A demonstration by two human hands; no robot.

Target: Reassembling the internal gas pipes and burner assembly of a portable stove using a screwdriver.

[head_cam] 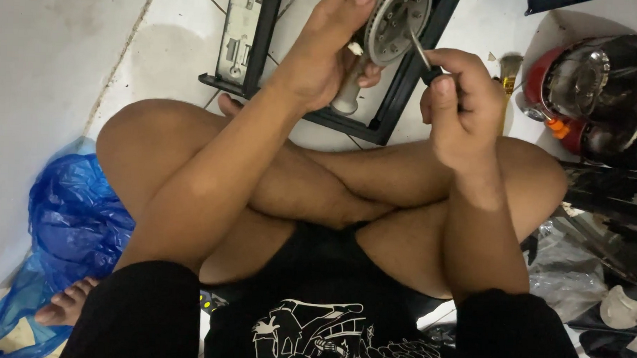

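My left hand grips a round grey metal burner part with a short pipe below it, held up over my crossed legs. My right hand is closed on a screwdriver whose thin metal shaft points up and left into the face of the burner part. The tip of the shaft touches the disc near its middle. The screwdriver's dark handle is mostly hidden in my fist.
A black metal stove frame lies on the white tiled floor behind my hands. A red and black helmet sits at the right. A blue plastic bag lies by my left knee. Dark parts and clear plastic crowd the right side.
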